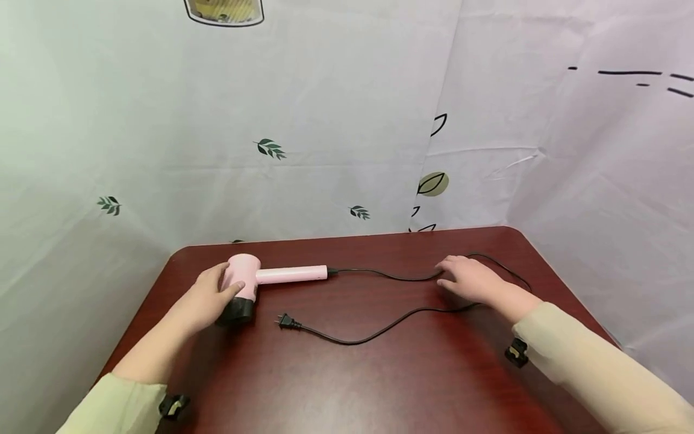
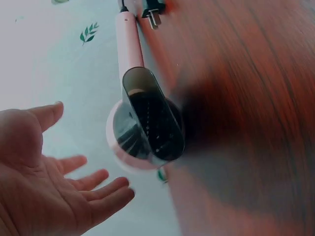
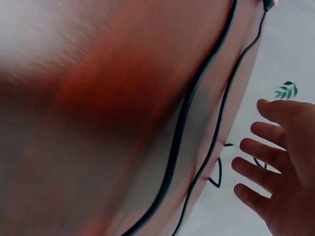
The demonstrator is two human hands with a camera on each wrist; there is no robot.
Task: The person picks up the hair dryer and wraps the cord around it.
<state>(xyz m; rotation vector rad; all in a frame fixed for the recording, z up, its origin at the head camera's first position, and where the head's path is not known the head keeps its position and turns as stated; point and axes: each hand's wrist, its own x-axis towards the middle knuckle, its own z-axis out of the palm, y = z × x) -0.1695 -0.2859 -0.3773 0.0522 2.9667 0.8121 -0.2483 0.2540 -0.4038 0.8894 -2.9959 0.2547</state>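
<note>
A pink hair dryer (image 1: 244, 270) lies on the table at the left, its handle pointing right and its black nozzle (image 2: 152, 120) toward the near side. My left hand (image 1: 208, 298) hovers at the dryer's head, overlapping it in the head view; the left wrist view has the fingers spread, with a gap to the dryer. At the right, my right hand (image 1: 468, 279) is held over the black cord (image 1: 347, 343), fingers loosely extended and nothing held. Two stretches of cord run beside that hand in the right wrist view. The two-prong plug (image 1: 287, 322) lies below the dryer's handle.
The dark red wooden table (image 1: 325, 386) has rounded far corners. White cloth (image 1: 336, 120) with leaf prints hangs behind and at both sides of it. Some of the cord's loop passes behind the right hand and forearm.
</note>
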